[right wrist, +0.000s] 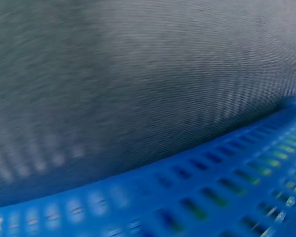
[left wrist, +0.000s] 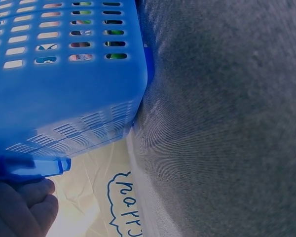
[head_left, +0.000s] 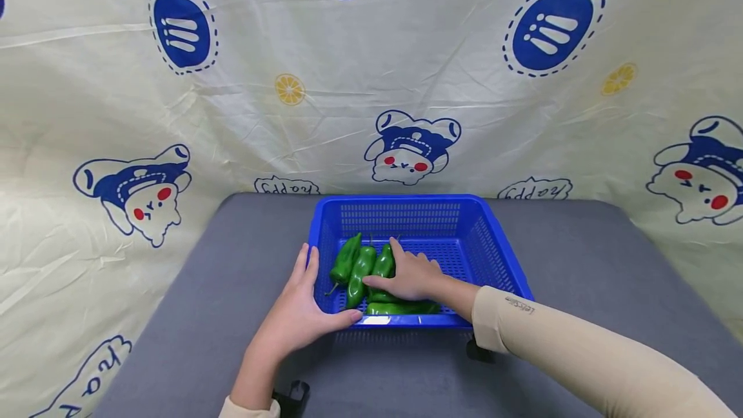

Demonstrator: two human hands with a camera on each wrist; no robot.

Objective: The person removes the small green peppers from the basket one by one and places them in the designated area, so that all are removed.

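Touching a pepper (head_left: pixel 382 266) is the right hand (head_left: pixel 413 277).

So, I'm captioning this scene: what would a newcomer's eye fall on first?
Probably the bright blue basket on the grey table, with green peppers mostly toward its left side. Next, the left hand at the basket's near-left corner and the right hand over the peppers, then the cartoon-printed sheet behind.

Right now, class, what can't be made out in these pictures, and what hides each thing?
Head view: whether the right hand grips a green pepper; the hand itself covers the contact.
Head view: the left sleeve, cut off by the bottom edge.
Left wrist view: pepper shapes, mostly hidden by the blue basket.
Right wrist view: pepper shapes again, behind slots and blur.
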